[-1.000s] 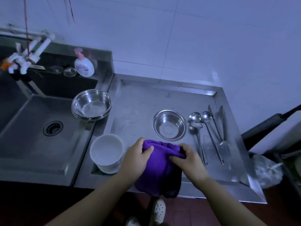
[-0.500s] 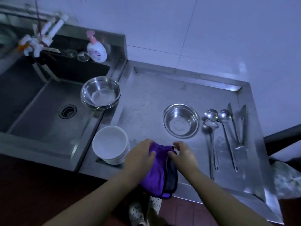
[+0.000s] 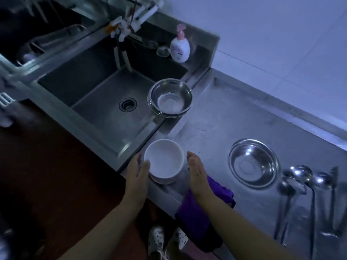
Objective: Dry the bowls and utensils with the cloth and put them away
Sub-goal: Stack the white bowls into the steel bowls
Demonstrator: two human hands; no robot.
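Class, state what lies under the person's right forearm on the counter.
A purple cloth lies under the right forearm, draped over the counter edge. The forearm covers its middle, so the folds there are hidden.

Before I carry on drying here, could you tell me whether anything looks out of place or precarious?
Two things. The purple cloth hangs over the counter's front edge and could slide off. The stack of steel bowls straddles the sink's right rim, partly over the basin. Nothing looks spilled or broken.
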